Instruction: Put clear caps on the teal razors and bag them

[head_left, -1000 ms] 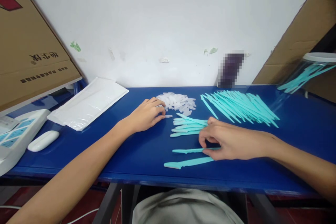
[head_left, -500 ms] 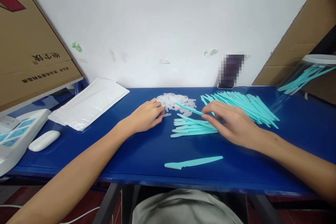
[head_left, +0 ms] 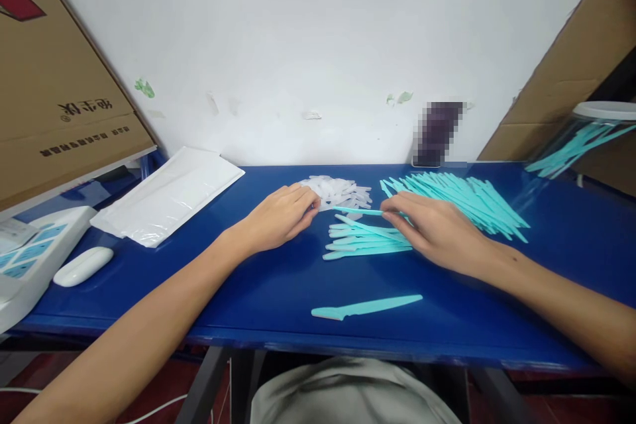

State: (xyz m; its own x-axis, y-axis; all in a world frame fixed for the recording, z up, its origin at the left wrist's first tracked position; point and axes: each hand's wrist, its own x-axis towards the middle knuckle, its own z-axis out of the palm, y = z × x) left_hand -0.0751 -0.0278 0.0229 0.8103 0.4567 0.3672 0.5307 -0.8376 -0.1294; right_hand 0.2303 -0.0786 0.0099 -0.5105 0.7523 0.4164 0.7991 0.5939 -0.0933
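Grip: right hand (head_left: 437, 235) pinches thin teal plastic stick (head_left: 358, 211) by one end. It juts left of the grip toward left hand (head_left: 281, 218), curled at clear plastic cap pile (head_left: 342, 191); can't tell if holding. I judge stick light, stiff, slick: pinch the flat handle.

A dark object (head_left: 438, 134) at the wall is blurred out; the jar (head_left: 591, 131) is cut off by the right edge.
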